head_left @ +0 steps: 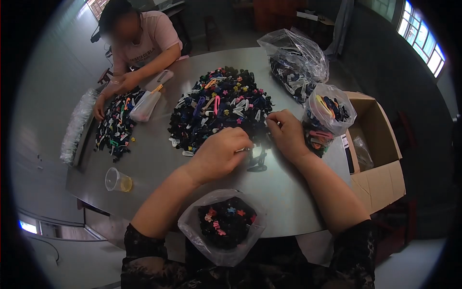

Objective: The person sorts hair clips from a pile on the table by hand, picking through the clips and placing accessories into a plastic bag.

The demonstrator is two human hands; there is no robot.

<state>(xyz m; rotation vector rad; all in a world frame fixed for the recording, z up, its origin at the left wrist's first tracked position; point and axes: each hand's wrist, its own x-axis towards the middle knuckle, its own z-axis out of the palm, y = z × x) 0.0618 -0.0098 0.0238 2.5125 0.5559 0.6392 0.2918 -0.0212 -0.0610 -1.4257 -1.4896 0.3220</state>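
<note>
A big heap of hair clips, mostly black with pink, yellow, white and orange ones mixed in, covers the middle of the metal table. At its near edge my left hand is closed in a pinch; a small dark tip shows at the fingertips, too small to name. My right hand is pinched too, at the heap's right edge, and what its fingertips hold is unclear. Between my hands a few dark clips lie on the metal. Close to my body is an open plastic bag with black clips and coloured flower shapes inside.
Across the table a person reaches into a smaller clip pile. A plastic cup with yellowish liquid stands at left. On the right are a filled bag of clips, another bag and a cardboard box.
</note>
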